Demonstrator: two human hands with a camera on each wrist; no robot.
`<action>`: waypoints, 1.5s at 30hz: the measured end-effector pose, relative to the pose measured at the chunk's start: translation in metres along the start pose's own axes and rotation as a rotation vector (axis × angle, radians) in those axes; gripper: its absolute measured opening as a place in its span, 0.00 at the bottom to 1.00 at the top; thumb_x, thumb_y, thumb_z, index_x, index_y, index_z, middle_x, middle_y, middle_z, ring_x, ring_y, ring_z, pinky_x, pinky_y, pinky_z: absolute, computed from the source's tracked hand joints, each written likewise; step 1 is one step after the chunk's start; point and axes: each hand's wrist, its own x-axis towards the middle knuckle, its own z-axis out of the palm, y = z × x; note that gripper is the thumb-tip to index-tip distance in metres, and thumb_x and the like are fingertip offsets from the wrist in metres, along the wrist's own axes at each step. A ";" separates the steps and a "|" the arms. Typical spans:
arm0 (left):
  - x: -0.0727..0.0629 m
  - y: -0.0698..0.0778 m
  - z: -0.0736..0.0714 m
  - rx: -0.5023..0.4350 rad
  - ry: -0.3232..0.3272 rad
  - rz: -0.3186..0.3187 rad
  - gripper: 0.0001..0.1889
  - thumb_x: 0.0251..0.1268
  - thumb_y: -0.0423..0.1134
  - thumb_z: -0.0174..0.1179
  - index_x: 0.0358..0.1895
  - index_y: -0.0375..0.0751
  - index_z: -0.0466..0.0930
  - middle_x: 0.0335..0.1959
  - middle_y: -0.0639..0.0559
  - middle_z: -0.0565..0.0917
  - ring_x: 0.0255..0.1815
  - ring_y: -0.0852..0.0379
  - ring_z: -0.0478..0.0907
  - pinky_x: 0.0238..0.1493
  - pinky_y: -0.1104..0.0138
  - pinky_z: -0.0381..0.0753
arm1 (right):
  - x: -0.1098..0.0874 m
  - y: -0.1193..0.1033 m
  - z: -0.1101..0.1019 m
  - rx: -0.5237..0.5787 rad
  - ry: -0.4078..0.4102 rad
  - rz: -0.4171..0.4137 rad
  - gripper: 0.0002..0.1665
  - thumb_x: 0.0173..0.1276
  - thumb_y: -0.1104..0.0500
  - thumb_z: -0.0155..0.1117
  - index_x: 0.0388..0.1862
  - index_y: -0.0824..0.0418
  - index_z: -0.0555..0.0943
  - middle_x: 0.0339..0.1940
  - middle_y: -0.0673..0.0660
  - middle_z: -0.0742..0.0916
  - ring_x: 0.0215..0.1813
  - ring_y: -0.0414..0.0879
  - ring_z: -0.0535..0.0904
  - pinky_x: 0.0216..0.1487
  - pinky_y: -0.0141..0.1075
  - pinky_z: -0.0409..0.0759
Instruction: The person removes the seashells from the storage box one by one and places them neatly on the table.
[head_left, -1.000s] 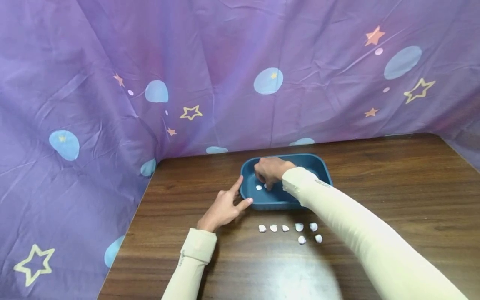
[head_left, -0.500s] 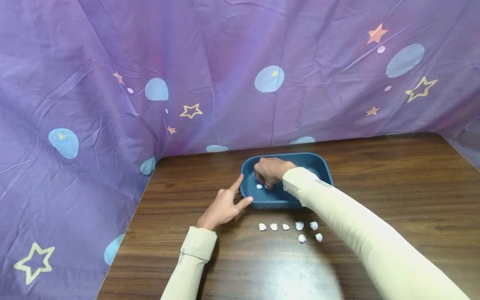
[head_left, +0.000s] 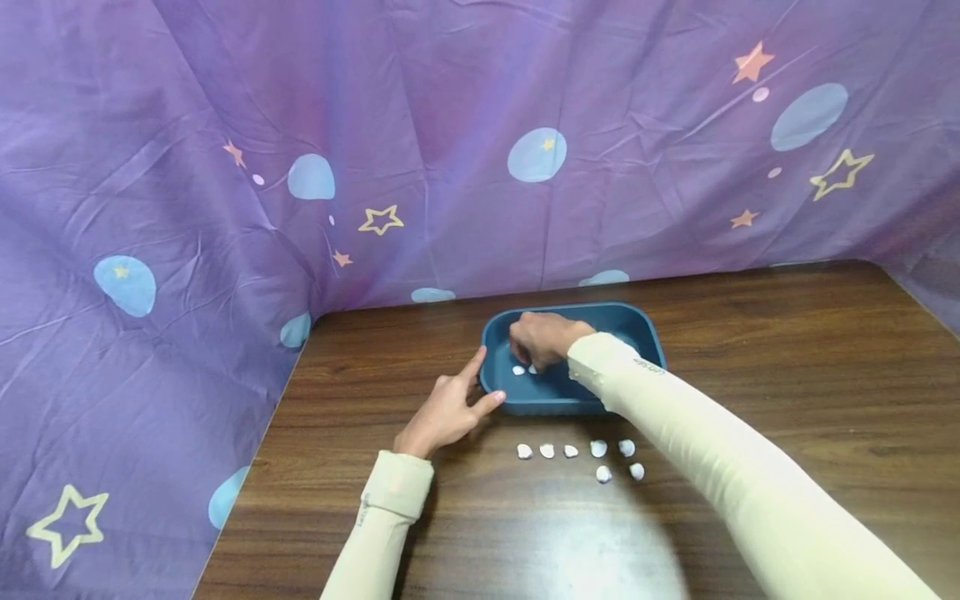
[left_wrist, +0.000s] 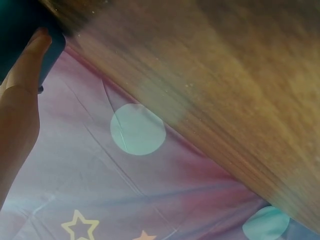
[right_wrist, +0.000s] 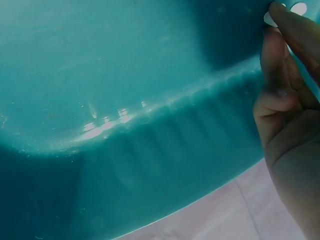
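Observation:
A blue rectangular tray (head_left: 570, 407) with rounded corners stands on the wooden table. My left hand (head_left: 442, 410) touches its left end with thumb and forefinger spread straight along the rim. Inside the tray is my right hand (head_left: 546, 337), fingers bent down towards the floor of it. In the right wrist view, thumb and forefinger pinch a small white lump (right_wrist: 270, 19). Close beside it lies another white lump (right_wrist: 298, 8). The head view shows a white lump (head_left: 518, 370) left of the right fingertips; the hand hides part of the tray floor.
Several white lumps (head_left: 571, 451) lie on the table (head_left: 787, 375) in front of the tray, most in a row, a couple nearer to me. A purple patterned cloth (head_left: 465, 167) hangs behind and at the left of the table.
Both hands stay almost where they were. The right fingertips have shifted slightly in the tray, and more of the white lump at them shows. The head view has tilted a little.

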 end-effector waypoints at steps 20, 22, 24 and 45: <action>-0.001 0.001 0.001 0.009 0.005 0.014 0.42 0.72 0.54 0.59 0.81 0.40 0.51 0.62 0.36 0.82 0.65 0.47 0.80 0.70 0.54 0.78 | -0.002 0.000 -0.002 0.008 -0.036 -0.048 0.11 0.47 0.70 0.75 0.24 0.55 0.85 0.27 0.48 0.85 0.30 0.42 0.77 0.30 0.29 0.75; -0.002 0.001 0.001 0.010 0.005 0.014 0.42 0.72 0.54 0.59 0.81 0.40 0.52 0.62 0.36 0.82 0.65 0.47 0.80 0.70 0.54 0.78 | -0.003 0.001 -0.003 0.023 -0.040 -0.056 0.11 0.45 0.71 0.74 0.24 0.55 0.85 0.27 0.48 0.85 0.30 0.41 0.77 0.29 0.28 0.74; -0.001 0.001 0.000 0.009 0.004 0.014 0.42 0.72 0.54 0.59 0.81 0.40 0.52 0.62 0.36 0.82 0.65 0.47 0.80 0.70 0.54 0.77 | -0.004 0.001 -0.005 0.047 -0.042 -0.058 0.12 0.45 0.72 0.73 0.24 0.56 0.86 0.26 0.47 0.85 0.29 0.41 0.77 0.28 0.27 0.74; -0.001 0.001 0.000 -0.002 0.012 0.003 0.42 0.72 0.54 0.60 0.81 0.41 0.51 0.62 0.38 0.82 0.65 0.48 0.80 0.70 0.54 0.77 | -0.018 0.012 -0.016 0.118 -0.062 -0.038 0.16 0.51 0.77 0.64 0.26 0.57 0.88 0.26 0.49 0.87 0.26 0.38 0.75 0.25 0.25 0.73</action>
